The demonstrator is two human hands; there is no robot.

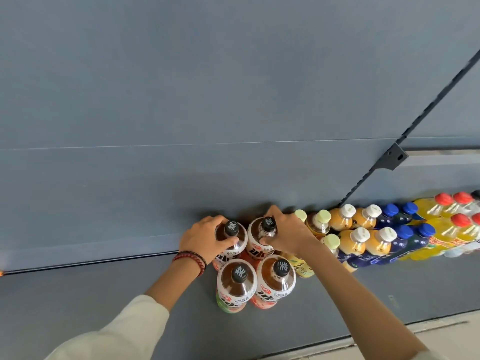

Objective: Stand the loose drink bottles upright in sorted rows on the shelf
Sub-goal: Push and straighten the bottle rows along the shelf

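Several black-capped tea bottles stand upright on the grey shelf [78, 302]. My left hand [202, 237] grips the shoulder of the back left tea bottle [232, 231]. My right hand [288, 233] grips the back right tea bottle [265, 229] by its neck. In front of them stand two more tea bottles, front left [236, 284] and front right [276, 280], touching each other. To the right runs a double row: pale-green-capped bottles [320, 222], white-capped orange bottles [355, 240], blue-capped bottles [405, 237] and red-capped yellow bottles [446, 216].
The shelf's grey back panel [207, 100] rises right behind the bottles. A dark slotted upright with a bracket [394, 157] crosses at the upper right. Bare shelf surface stretches left of the tea bottles. The shelf's front edge [337, 341] runs along the bottom right.
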